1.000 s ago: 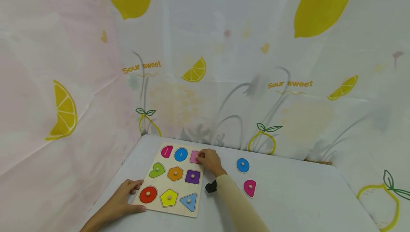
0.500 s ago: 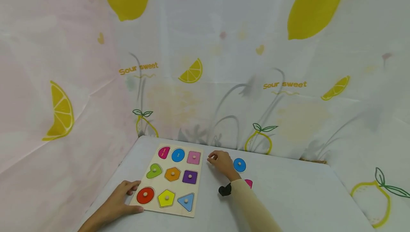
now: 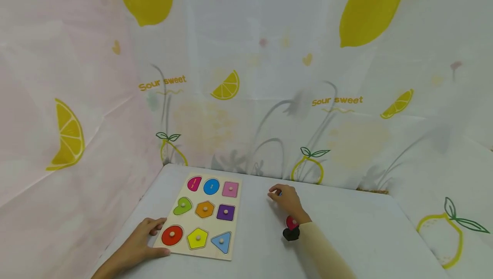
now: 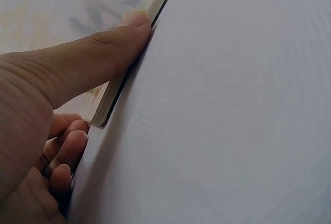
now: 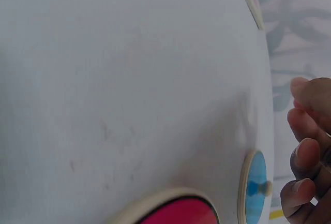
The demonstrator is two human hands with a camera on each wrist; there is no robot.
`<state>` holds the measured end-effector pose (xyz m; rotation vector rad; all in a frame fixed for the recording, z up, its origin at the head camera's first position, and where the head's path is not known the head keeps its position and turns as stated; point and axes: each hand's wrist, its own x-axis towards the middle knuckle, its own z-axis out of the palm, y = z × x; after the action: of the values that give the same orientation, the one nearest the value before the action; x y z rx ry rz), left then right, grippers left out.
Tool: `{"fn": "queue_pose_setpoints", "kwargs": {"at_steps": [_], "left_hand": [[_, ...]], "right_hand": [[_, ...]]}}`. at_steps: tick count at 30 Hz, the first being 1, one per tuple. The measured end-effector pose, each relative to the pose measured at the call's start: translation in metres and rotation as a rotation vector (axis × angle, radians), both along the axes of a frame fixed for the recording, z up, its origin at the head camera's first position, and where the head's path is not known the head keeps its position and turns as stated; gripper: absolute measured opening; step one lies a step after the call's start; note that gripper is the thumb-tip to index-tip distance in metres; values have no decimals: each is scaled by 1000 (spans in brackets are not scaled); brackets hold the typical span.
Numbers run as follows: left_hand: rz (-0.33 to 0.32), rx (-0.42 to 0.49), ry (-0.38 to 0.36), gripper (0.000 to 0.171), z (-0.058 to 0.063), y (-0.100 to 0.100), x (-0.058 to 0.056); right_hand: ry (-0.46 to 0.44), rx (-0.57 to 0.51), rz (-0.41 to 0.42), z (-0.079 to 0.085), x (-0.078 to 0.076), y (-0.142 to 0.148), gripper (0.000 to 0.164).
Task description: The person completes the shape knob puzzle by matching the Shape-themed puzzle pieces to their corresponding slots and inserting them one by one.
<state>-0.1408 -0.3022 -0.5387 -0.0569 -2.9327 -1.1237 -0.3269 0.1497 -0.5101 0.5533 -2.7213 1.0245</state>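
A wooden shape puzzle board (image 3: 188, 222) lies on the table's left part. My left hand (image 3: 138, 240) holds its near left corner; in the left wrist view the thumb (image 4: 103, 53) lies along the near edge. A pink square piece (image 3: 230, 189) sits in the far right recess. The pink half-round recess (image 3: 194, 183) and blue round recess (image 3: 211, 186) show no knobs. My right hand (image 3: 288, 200) hovers, loosely curled and holding nothing, by a blue disc (image 5: 253, 169) with a wooden knob, mostly hidden in the head view. A pink half-round piece (image 5: 181, 213) lies nearer my wrist.
Other knobbed pieces fill the board, including a green heart (image 3: 182, 206), a red disc (image 3: 172, 235) and a blue triangle (image 3: 221, 241). A black device (image 3: 291, 233) is on my right wrist. A lemon-print cloth (image 3: 246, 56) stands behind the white table (image 3: 366, 227).
My right hand has let go of the pink square piece in the board and moved right to the blue disc. My left hand keeps its place at the board's corner.
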Motion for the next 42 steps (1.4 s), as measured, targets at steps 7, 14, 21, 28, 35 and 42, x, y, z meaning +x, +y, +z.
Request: {"fn": "queue_pose_setpoints", "kwargs": {"at_steps": [7, 14, 21, 28, 35, 42], "left_hand": [[11, 14, -29, 100, 1, 0, 0], [10, 19, -35, 100, 4, 0, -1], [11, 12, -32, 100, 5, -1, -2], [35, -6, -65, 102, 4, 1, -3], [44, -15, -77, 101, 4, 2, -2], [41, -16, -64, 102, 5, 2, -2]], "right_hand": [[-8, -20, -20, 1, -2, 28, 13], [-81, -22, -74, -11, -6, 50, 16], [-135, -41, -109, -15, -7, 56, 16], [-124, -37, -120, -18, -8, 56, 16], [-107, -17, -134, -23, -14, 54, 15], [-100, 22, -126, -16, -12, 51, 12]]}}
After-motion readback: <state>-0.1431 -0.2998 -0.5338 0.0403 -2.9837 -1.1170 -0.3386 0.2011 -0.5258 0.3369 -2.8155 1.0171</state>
